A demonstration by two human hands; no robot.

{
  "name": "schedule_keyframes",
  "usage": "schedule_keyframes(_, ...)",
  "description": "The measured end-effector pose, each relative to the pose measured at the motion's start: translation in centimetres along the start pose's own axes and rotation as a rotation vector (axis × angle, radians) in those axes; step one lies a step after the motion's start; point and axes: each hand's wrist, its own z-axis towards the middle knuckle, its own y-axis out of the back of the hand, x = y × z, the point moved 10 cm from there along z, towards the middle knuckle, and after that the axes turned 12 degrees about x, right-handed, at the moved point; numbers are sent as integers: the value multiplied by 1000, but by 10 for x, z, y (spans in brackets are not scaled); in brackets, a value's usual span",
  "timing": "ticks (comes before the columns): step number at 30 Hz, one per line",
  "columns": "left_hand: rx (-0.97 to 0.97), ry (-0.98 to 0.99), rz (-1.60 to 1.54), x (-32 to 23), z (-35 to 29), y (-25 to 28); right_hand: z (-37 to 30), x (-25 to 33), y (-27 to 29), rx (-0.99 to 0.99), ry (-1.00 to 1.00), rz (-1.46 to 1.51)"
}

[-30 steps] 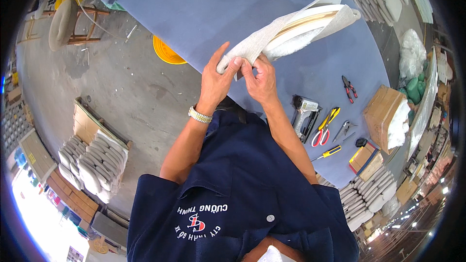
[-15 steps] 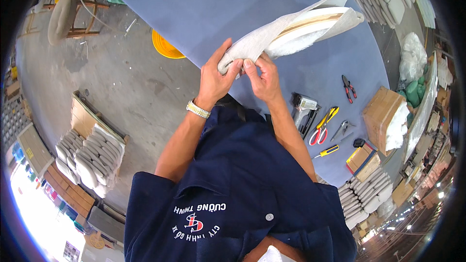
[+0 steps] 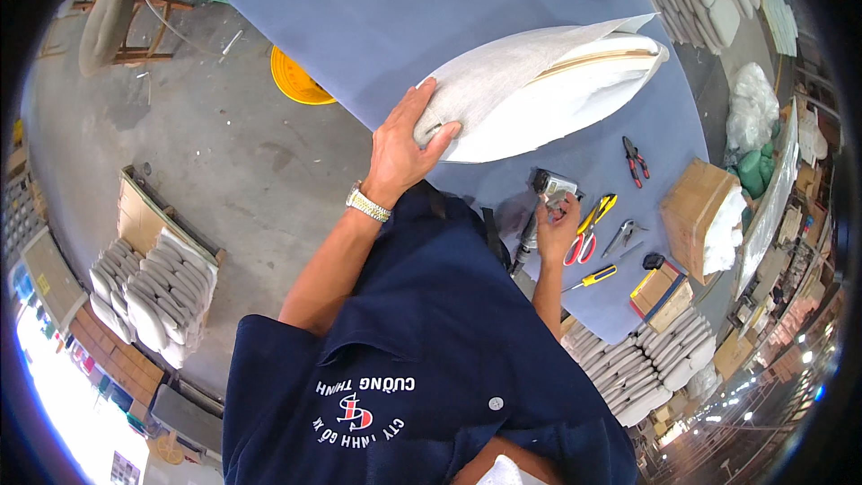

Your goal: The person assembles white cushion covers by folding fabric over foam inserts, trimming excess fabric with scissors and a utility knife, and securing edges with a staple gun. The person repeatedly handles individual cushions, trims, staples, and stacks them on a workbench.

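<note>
My left hand (image 3: 406,145) grips the near left corner of a seat cushion, its thumb on the white side and its fingers over the fabric. Light grey fabric (image 3: 503,67) wraps part of the cushion, which is tilted on its edge above the blue table. Along its far right part a pale wooden board edge (image 3: 603,59) shows between the fabric and the white padding (image 3: 548,117). Lower right of the cushion, my right hand (image 3: 558,232) is closed around a staple gun (image 3: 549,185), partly hiding it.
Red-and-yellow scissors (image 3: 590,232), a yellow screwdriver (image 3: 594,277), grey pliers (image 3: 623,235) and red-handled cutters (image 3: 635,162) lie on the blue table (image 3: 359,18). A cardboard box (image 3: 696,216) stands at the right edge. A yellow bucket (image 3: 294,79) is left of the table.
My right hand has let go of the cushion's corner and moved down right onto the staple gun, which has turned. The cushion has tipped, showing more white padding; my left hand still holds it.
</note>
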Motion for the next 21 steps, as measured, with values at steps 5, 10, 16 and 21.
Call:
schedule_keyframes(5, 4, -21, 30, -3, -1, -3, 2, 3, -8, -128, -87, -284)
schedule_keyframes(10, 16, -38, 67, -5, -4, -7, 16, -4, 10, -77, 16, -235)
schedule_keyframes(16, 21, -33, 83, -5, -10, -6, -37, 83, 43, 273, -97, 420)
schedule_keyframes(21, 39, -21, 86, -5, -9, -9, -59, 236, 27, 471, 506, 245)
